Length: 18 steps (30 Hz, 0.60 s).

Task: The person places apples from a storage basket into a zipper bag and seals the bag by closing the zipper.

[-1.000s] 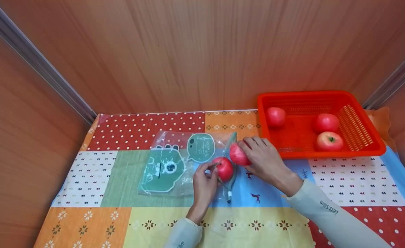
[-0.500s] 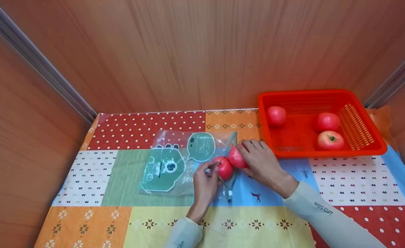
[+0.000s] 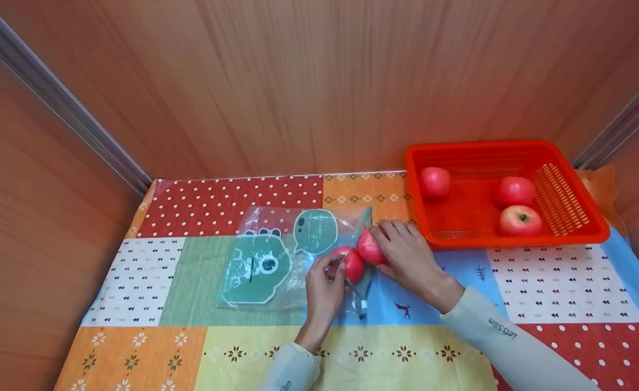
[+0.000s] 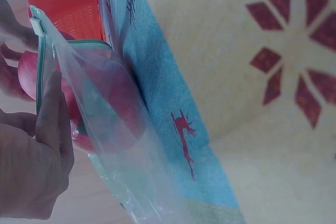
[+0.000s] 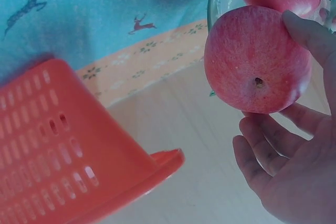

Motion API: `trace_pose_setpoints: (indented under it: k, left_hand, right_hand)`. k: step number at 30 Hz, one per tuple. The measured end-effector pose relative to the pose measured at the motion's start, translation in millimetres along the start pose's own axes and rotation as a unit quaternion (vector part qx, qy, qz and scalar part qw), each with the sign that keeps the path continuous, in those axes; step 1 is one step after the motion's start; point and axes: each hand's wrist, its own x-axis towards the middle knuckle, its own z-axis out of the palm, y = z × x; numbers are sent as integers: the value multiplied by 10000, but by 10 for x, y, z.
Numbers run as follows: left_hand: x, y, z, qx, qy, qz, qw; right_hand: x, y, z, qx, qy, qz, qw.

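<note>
A clear zip bag (image 3: 262,274) with green cartoon prints lies flat, its green-edged mouth facing right. My left hand (image 3: 323,288) pinches the upper edge of that mouth, lifting it; the left wrist view shows the zip slider (image 4: 37,26) at one end. Just inside the mouth sits one red apple (image 3: 354,267), seen through the plastic (image 4: 157,177) in the left wrist view. My right hand (image 3: 411,258) grips a second red apple (image 5: 257,61) between thumb and fingers. The held apple is at the mouth, right up against the apple in the bag.
A red plastic basket (image 3: 506,242) stands at the back right, holding an apple (image 3: 435,182) at its left and two more at its right. A patchwork cloth (image 3: 151,353) covers the table. Wood-look panels (image 3: 276,87) rise behind and at both sides.
My right hand has moved slightly left with its apple, closing the gap to the apple in the bag. My left hand keeps its pinch on the bag's edge, almost still.
</note>
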Motion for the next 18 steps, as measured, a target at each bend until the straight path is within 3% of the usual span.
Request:
trace_pose_setpoints:
  k: [18]
  left_hand:
    - [-10,17,14,-58,-120,219,9997]
  right_hand:
    - [13,-68,101,137,246,130,9995]
